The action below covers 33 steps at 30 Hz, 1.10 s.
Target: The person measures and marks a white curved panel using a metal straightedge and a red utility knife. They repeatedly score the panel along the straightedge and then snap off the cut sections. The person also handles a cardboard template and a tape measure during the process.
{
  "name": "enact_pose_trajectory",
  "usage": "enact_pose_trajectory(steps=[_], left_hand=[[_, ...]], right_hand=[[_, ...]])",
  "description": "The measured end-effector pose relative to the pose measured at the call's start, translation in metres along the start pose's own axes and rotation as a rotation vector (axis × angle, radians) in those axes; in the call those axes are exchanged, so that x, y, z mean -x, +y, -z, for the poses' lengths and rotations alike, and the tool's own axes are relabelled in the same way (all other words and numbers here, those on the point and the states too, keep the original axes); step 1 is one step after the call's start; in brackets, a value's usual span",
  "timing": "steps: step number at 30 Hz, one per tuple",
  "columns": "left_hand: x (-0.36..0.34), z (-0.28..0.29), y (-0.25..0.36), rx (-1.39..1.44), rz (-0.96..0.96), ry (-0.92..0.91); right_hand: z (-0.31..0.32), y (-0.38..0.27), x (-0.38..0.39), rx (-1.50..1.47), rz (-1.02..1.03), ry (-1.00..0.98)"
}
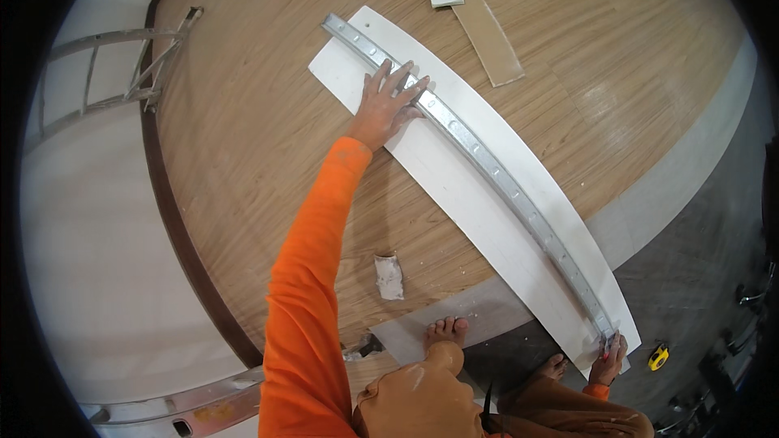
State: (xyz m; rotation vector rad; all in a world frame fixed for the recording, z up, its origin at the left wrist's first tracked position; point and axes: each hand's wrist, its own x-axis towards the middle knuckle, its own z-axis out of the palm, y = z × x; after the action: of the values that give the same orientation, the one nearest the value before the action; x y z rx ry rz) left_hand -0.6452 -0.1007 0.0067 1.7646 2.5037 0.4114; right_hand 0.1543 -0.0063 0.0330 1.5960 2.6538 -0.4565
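Observation:
A long silver metal channel (491, 164) with a row of small raised marks lies lengthwise along a white board (454, 186) on the floor. My left hand (387, 105) presses on the channel toward its far end. Its fingers are spread across the metal, and the thumb rests on the near side. At the channel's near right end, my right hand (608, 361) is closed around a small red tool (604, 352). Most of that tool is hidden by the fingers, so its kind cannot be made out. A small round hole shows near the board's far end.
A yellow tape measure (658, 357) lies right of my right hand. Narrow board strips (489, 40) lie beyond the white board. A crumpled whitish piece (389, 277) is on the wood-look floor. A metal ladder (122, 73) stands at the left wall; my bare feet (446, 331) are close by.

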Motion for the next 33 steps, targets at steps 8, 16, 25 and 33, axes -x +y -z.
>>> enact_pose_trajectory(steps=[8,16,25,33], left_hand=[[0.000,-0.011,0.004,0.008,0.047,0.006],[0.000,-0.011,0.035,-0.030,0.079,-0.014],[-0.002,-0.014,0.038,-0.058,0.097,-0.012],[0.001,-0.016,0.030,-0.103,0.077,-0.019]], right_hand=[[0.000,-0.006,-0.003,0.056,-0.068,-0.027],[0.003,-0.011,-0.006,0.146,-0.022,-0.007],[0.000,-0.003,-0.013,0.103,-0.030,-0.033],[0.003,-0.019,-0.021,-0.020,-0.028,0.005]])
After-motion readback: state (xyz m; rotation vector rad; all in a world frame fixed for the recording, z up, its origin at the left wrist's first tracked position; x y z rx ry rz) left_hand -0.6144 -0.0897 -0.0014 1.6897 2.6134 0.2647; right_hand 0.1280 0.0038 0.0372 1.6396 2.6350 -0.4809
